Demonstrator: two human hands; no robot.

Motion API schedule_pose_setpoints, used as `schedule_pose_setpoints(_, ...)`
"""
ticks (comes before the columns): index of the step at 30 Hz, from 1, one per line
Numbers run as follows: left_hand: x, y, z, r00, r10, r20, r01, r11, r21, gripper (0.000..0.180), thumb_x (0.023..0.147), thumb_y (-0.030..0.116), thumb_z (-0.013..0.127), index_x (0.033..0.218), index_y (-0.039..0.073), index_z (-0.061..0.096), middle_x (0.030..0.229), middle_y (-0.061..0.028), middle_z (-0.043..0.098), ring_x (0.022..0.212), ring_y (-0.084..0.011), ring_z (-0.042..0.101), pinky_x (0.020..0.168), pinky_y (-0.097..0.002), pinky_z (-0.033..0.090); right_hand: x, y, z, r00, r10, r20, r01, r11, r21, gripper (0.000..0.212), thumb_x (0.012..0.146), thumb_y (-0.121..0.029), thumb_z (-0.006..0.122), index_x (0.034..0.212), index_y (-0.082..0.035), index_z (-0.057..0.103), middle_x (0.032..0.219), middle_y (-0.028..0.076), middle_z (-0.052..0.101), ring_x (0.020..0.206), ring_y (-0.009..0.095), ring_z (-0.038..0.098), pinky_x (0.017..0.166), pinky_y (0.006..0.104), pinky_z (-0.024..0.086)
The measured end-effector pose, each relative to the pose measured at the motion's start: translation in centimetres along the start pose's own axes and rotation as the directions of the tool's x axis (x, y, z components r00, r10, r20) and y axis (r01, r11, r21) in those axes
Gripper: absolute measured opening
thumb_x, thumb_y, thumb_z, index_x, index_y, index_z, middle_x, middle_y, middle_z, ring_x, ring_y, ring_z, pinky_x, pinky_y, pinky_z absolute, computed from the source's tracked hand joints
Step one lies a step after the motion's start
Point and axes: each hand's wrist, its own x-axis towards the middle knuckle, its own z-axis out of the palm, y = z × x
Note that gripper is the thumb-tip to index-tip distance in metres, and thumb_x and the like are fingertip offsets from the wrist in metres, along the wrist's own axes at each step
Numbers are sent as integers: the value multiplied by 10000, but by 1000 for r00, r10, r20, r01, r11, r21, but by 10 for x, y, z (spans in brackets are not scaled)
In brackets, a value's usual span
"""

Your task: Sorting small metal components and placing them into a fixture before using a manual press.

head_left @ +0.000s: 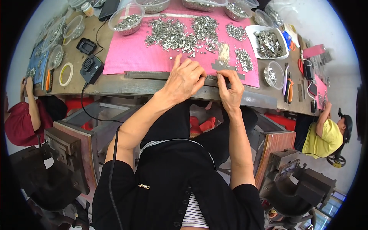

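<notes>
A long dark metal bar [147,75] lies along the front edge of the pink mat [119,57], with small metal pieces [211,77] lined up on it between my hands. My left hand [183,79] rests over the bar, its fingers bent and close together and its thumb near the row; anything in its fingertips is hidden. My right hand [231,91] is at the right part of the bar, thumb and forefinger curled inward, and I cannot make out what they hold. A flat grey metal plate [221,66] lies just beyond it. Loose small silver pieces [172,34] are heaped beyond my hands.
Clear plastic tubs [127,19] and a white tray [251,30] of metal parts stand around the mat. A black charger [92,69] with a cable, a tape roll [66,74] and orange-handled pliers [290,90] lie on the bench [253,100]. Other people work at both sides.
</notes>
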Motion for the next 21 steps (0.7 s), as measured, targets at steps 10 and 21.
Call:
schedule_pose_setpoints(10, -9, -2, -14, 987, -30, -155, 33, 999, 17, 153, 857, 113, 749, 1009, 102, 739, 973, -47, 685, 936, -257, 615, 1020, -510, 387, -4, -1, -6, 999, -38, 21, 38, 999, 7, 201, 842, 10, 742, 1034, -15, 686, 996, 120, 681, 910, 286, 645, 829, 377, 505)
schedule_pose_setpoints(21, -65, -13, -39, 972, -162, -173, 184, 976, 119, 304, 802, 194, 819, 1006, 77, 627, 986, -48, 609, 990, -251, 568, 993, -457, 307, -36, 2, -10, 970, -244, -5, 232, 929, -288, 458, 766, -53, 845, 1170, -11, 633, 1142, 143, 628, 1102, 362, 585, 932, 441, 485)
